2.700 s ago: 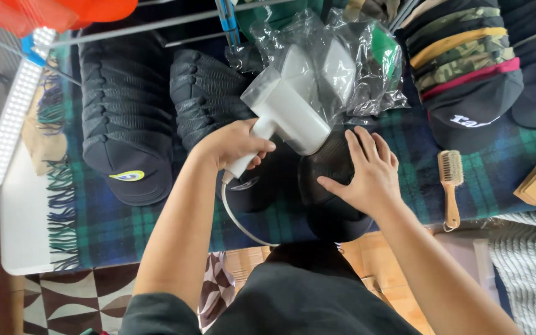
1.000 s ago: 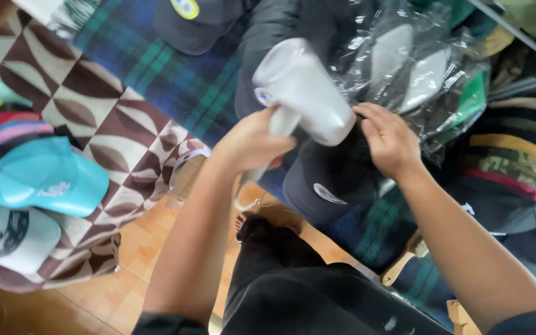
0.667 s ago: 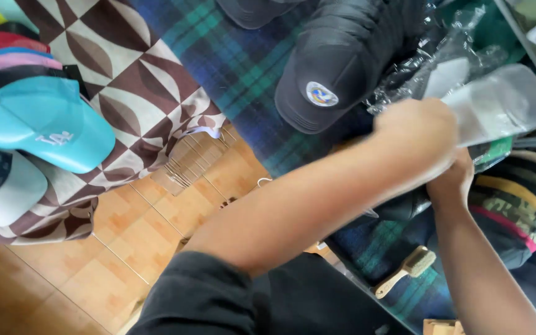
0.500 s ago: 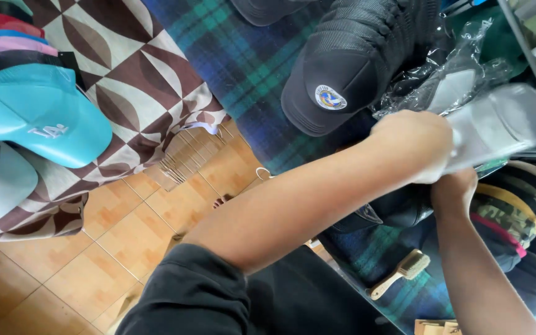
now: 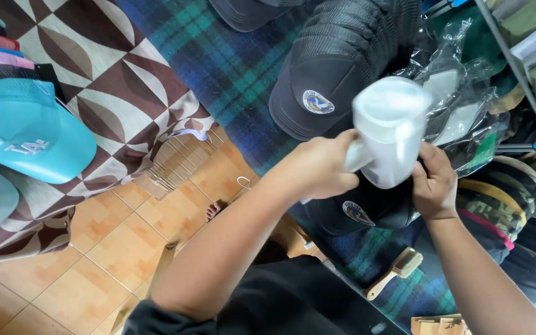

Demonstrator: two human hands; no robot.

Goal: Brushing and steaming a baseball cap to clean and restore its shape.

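Observation:
My left hand (image 5: 317, 169) grips the handle of a white hand-held steamer (image 5: 389, 127), whose head points at a dark navy cap (image 5: 367, 211) lying on a blue-green plaid cloth (image 5: 231, 68). My right hand (image 5: 434, 183) holds the edge of that cap, right beside the steamer's head. A second dark cap with a round badge (image 5: 317, 93) lies just above, at the end of a stack of dark mesh caps.
Crinkled clear plastic bags (image 5: 460, 105) lie right of the steamer. Stacked camouflage and dark caps (image 5: 504, 205) fill the right edge. A wooden brush (image 5: 398, 268) rests on the plaid cloth. A turquoise cap (image 5: 26, 133) sits on a brown-patterned cloth at left, above the tiled floor (image 5: 119, 242).
The view has swung and tilted. My left hand brought the steamer back from the right to above the lower cap, and my right hand now shows clearly on the cap's edge.

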